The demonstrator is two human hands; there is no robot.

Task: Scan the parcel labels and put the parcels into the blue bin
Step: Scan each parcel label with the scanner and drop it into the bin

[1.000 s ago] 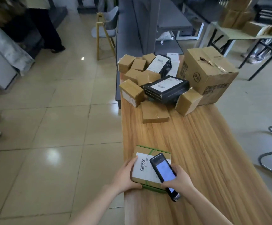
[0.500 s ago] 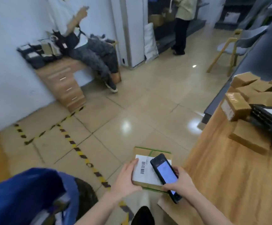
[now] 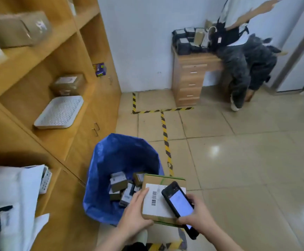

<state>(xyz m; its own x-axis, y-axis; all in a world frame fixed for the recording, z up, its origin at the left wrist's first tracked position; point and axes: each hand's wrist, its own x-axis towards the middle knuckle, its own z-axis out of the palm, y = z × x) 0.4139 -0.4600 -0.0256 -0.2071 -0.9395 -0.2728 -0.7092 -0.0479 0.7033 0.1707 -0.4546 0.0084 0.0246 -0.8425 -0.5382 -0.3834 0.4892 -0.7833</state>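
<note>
Nearest the viewer, the left hand (image 3: pixel 135 216) grips the left edge of a flat cardboard parcel (image 3: pixel 164 180), with its thumb lying across the white label (image 3: pixel 156 205) so that the barcode side stays facing up. The right hand (image 3: pixel 200 214) is closed around a handheld scanner (image 3: pixel 179 203), which lies slanted over the label's right part with its lit screen upward, probably to read or confirm the code. The parcel is held in the air at the near right rim of the blue bin (image 3: pixel 111 160), a position that suits dropping it in next. Smaller parcels (image 3: pixel 118 183) already lie in the bottom of the bin. To the left stands a wooden shelf unit (image 3: pixel 44 57) carrying a white tray (image 3: pixel 59 112). Farther off, striped tape (image 3: pixel 165 140) marks the floor. A drawer cabinet (image 3: pixel 189 77) stands against the far wall, with another person (image 3: pixel 242 57) beside it.
</note>
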